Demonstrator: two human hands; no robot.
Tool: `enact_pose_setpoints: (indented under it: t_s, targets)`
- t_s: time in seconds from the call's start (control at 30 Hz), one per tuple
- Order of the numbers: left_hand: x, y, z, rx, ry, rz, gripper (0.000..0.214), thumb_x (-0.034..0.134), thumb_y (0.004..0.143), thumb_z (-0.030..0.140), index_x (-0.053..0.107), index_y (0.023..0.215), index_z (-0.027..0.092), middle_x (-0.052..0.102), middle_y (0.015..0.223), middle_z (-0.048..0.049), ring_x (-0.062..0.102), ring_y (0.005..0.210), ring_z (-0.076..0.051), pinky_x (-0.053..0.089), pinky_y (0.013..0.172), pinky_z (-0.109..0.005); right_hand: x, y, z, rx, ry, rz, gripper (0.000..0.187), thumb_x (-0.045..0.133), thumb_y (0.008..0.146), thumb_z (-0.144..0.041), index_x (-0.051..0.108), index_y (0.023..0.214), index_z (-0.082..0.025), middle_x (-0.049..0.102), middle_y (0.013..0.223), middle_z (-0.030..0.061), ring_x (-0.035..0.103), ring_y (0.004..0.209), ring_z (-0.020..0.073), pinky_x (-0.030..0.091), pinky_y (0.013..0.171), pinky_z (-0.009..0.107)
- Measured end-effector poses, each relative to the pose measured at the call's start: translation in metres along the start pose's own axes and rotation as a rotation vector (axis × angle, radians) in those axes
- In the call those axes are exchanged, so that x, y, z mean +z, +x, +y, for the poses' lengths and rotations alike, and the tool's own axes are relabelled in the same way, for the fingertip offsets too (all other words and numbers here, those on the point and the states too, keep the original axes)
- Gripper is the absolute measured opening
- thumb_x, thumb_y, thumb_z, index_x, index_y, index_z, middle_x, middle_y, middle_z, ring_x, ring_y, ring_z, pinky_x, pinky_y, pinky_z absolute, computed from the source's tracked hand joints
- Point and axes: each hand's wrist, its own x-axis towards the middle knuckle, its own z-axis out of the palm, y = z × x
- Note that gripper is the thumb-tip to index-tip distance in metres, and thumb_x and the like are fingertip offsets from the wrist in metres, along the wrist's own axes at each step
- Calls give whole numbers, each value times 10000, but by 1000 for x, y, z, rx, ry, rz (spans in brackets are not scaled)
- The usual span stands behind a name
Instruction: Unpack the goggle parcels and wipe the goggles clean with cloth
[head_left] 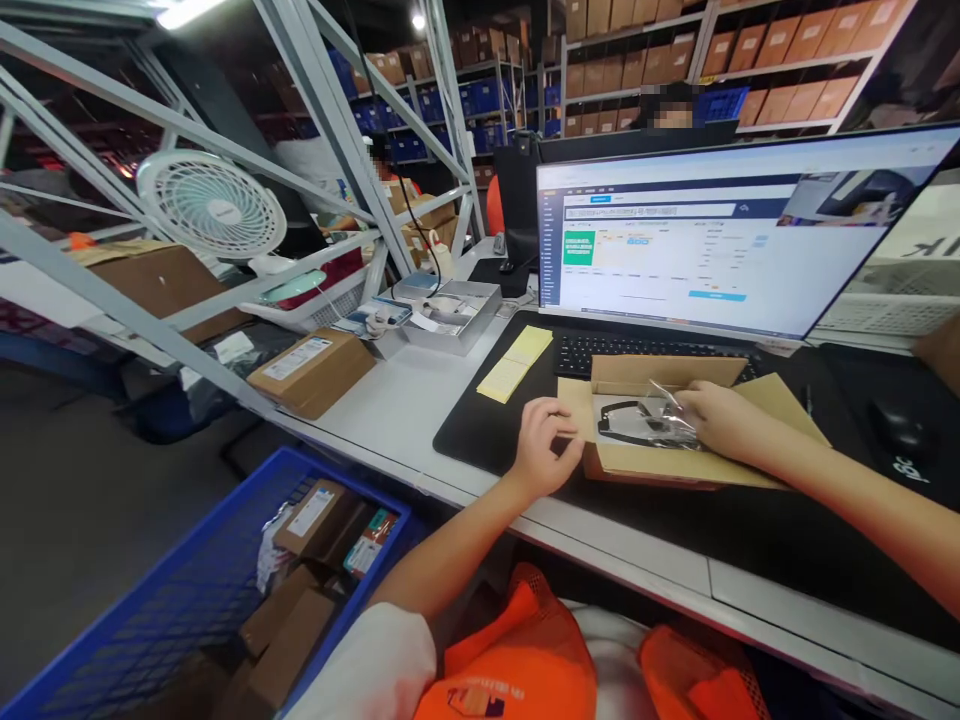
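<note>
My right fingers [691,404] lie pressed together on the crumpled end of the clear bag [637,422]. I cannot tell whether the thumb pinches it from below. The bag, with a dark item inside, sits in the open cardboard box [645,470], under my right hand [724,425]. My left fingers [553,418] are curled and seem to pinch the box's left flap, with the left hand [544,452] just outside that wall. In my judgement the step goes well if the left hand steadies the box while the right presses the bag flat and low, below the flaps. The keyboard [622,350] lies just behind the box, and yellow notes [517,362] lie to its left.
</note>
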Motion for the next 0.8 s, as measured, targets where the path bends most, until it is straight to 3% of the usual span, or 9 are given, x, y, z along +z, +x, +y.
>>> enact_pose_setpoints:
  t_s: [0.2, 0.37, 0.47, 0.57, 0.63, 0.7, 0.8]
  targets:
    - [-3, 2, 8, -59, -13, -10, 80, 645, 882, 275, 619, 910, 204, 665, 1061, -94, 597, 1092, -246, 510, 959, -441, -12, -13, 25, 19, 161, 368, 192, 468, 806, -331, 626, 759, -234, 681, 978, 137, 651, 903, 301, 485, 793, 416]
    - [-15, 31, 20, -109, 104, -182, 67, 661, 869, 278, 662, 843, 217, 701, 1019, -63, 609, 1082, -251, 461, 969, -449, -37, -27, 35, 298, 345, 554, 328, 552, 736, -539, 677, 861, -263, 715, 1005, 106, 651, 887, 315, 478, 785, 444]
    - [-21, 53, 34, -61, 113, -230, 57, 666, 881, 282, 681, 867, 229, 715, 1036, -58, 611, 1133, -260, 446, 1011, -462, -51, -40, 37, 394, 419, 656, 330, 569, 685, -477, 689, 883, -242, 723, 975, 96, 640, 878, 299, 457, 799, 431]
    - [-24, 61, 54, 88, 66, -131, 31, 646, 891, 243, 675, 894, 234, 708, 1076, -73, 599, 1203, -276, 445, 1049, -485, -63, -54, 32, 306, 511, 736, 255, 554, 692, -387, 674, 822, -203, 699, 887, 89, 608, 831, 250, 443, 785, 380]
    - [-26, 51, 67, 223, 8, -43, 45, 621, 886, 212, 661, 883, 232, 698, 1058, -74, 595, 1206, -282, 460, 1009, -478, -69, -66, 31, 281, 589, 803, 191, 579, 670, -325, 664, 772, -189, 681, 827, 72, 590, 797, 223, 439, 763, 344]
    - [-27, 28, 76, 360, -64, -18, 74, 592, 888, 222, 661, 865, 234, 692, 996, -66, 598, 1174, -279, 467, 948, -450, -71, -81, 35, 345, 612, 872, 163, 591, 654, -305, 657, 745, -187, 658, 762, 47, 565, 737, 196, 429, 712, 317]
    - [-26, -20, 78, 378, -151, -95, 113, 573, 894, 223, 666, 831, 238, 694, 956, -62, 605, 1136, -274, 474, 909, -428, -67, -115, 49, 431, 705, 993, 166, 619, 651, -280, 669, 779, -187, 630, 708, 15, 516, 657, 160, 383, 623, 287]
